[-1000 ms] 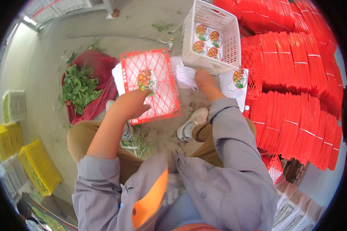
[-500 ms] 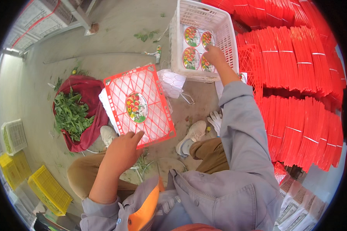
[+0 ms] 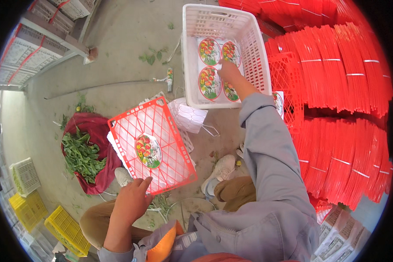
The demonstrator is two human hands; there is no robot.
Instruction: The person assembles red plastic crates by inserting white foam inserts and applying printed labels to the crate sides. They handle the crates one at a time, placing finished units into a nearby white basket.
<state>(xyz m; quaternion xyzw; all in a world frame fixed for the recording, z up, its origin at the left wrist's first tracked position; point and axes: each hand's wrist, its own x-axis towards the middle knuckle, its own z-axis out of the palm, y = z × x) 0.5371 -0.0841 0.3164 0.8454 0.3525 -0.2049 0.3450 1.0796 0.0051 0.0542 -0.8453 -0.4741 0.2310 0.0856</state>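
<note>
Biggest risk: losing the red lattice panel [image 3: 152, 145] at frame centre. Pinched only at its lower edge by the left hand [image 3: 133, 201], fingers curled over the rim, and carried tilted above the floor, so likely to tip or swing out of that one-sided grip. Already bearing one round fruit sticker [image 3: 148, 150] in its middle.

Next risk: fouling the sticker sheet [image 3: 215, 70] lying flat in the white basket [image 3: 254, 52] at upper centre. Pressed at its middle by the right hand [image 3: 229, 72], fingertips down among the round labels; cannot tell whether one is pinched or merely touched. Prone to tearing or folding on itself if peeled at a steep angle, and the basket's high walls crowding the wrist.

Around, largest first: stacked red panels [image 3: 336, 109] filling the right side, bundled with white bands, close against the basket and the right sleeve, likely to slide if knocked. Dark red cloth with green leaves [image 3: 85, 153] at left centre. Yellow crates [image 3: 65, 229] at lower left. White netted bag [image 3: 190, 115] just beside the panel's upper corner, apt to snag it. Pale shoe [image 3: 220, 170] below centre, under the panel's path.
</note>
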